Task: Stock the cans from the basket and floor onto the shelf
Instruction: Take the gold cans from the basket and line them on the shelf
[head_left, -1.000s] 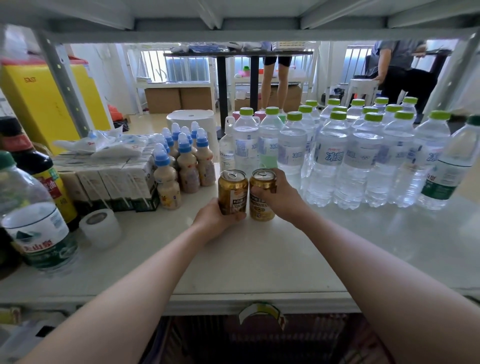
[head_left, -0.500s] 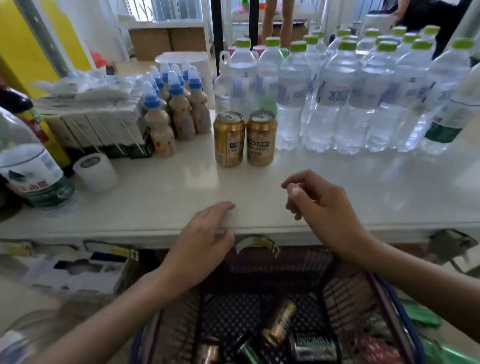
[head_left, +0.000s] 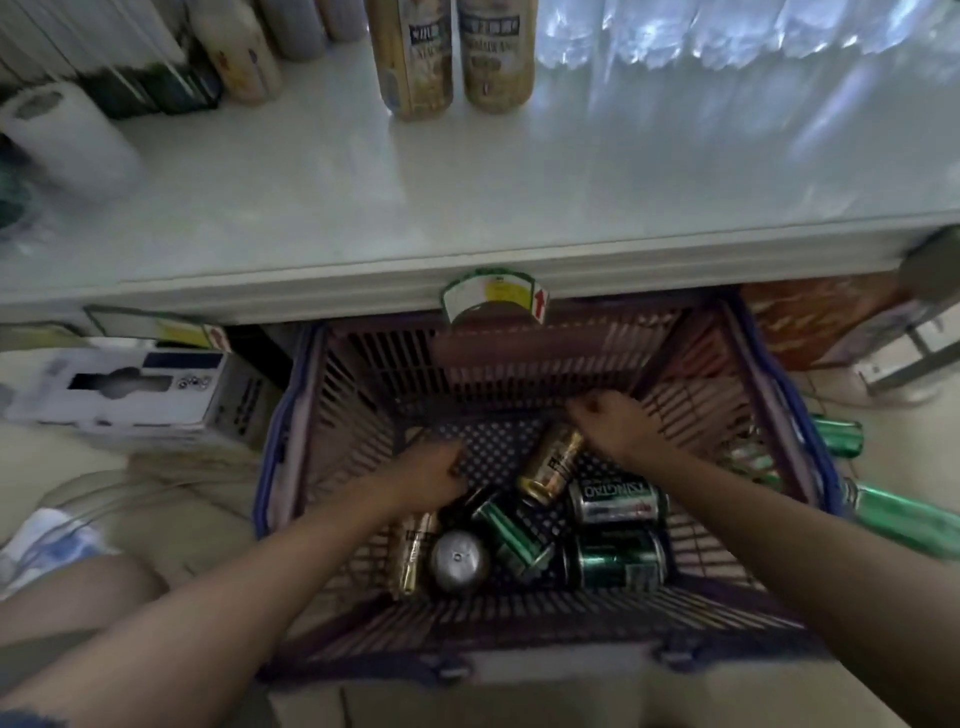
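Your cans are down in the slatted maroon plastic basket with the blue rim (head_left: 283, 441), sitting on the floor right under the front edge of the pale white shelf (head_left: 363, 208). A gold can lying tilted (head_left: 550, 465) sits mid-basket, and your right hand (head_left: 610, 423) is curled just above its top end; whether the fingers actually have it, you can't tell from here. Your left hand (head_left: 431, 475) is down in there too, fingers bent loosely, nothing visibly in its grasp. Just below it lie another gold can (head_left: 413, 553) and a silver can end-on (head_left: 460, 561). Beside those, a green can on a slant (head_left: 511, 535), a green-and-silver can with lettering (head_left: 618, 501) and a dark green can (head_left: 615, 564) beneath that.

Outside the basket's right wall, two green cans (head_left: 839, 436) (head_left: 904, 517) lie on the floor. Up on the shelf, two gold cans standing upright (head_left: 415, 57) (head_left: 496, 52) stand just beside each other, with a white paper roll (head_left: 70, 140) well off to the left. A white cardboard box (head_left: 124, 387) sits left of the basket.
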